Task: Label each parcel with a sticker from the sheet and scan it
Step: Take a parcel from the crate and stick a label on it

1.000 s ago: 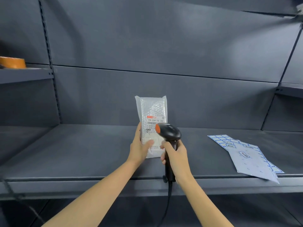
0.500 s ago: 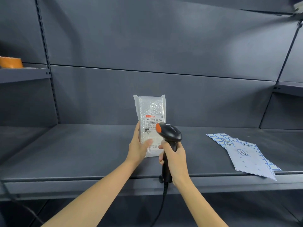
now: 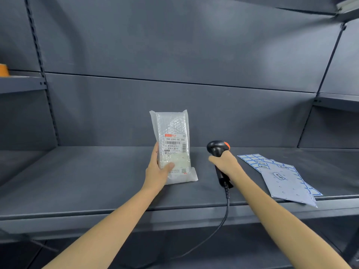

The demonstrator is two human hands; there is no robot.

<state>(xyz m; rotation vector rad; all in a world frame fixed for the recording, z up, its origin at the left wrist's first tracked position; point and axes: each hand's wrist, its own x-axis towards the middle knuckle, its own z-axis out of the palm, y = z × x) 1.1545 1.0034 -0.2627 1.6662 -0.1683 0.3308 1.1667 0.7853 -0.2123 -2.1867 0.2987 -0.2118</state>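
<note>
Item: bubble-wrap parcel, clear pouch with a printed shipping label on its front. Location: centre of the dark grey shelf, held upright with its lower edge at or just above the shelf surface (contact cannot be told). Long axis vertical; label face turned toward the camera, barcode lines readable, which suits presenting it to a reader.

Left hand: curled round the parcel's lower left edge, thumb across the front, steadying it on end.

Right hand: wrapped round the grip of a black handheld barcode scanner with an orange trigger or cap; its cable trails down over the shelf's front lip. The scanner stands apart from the parcel, to its right, head apparently not aimed at the label (judged a pause in scanning).

Sticker sheets: blue-bordered, lying flat at the shelf's right end, overhanging the front lip slightly, near the right hand for easy reach.
</note>
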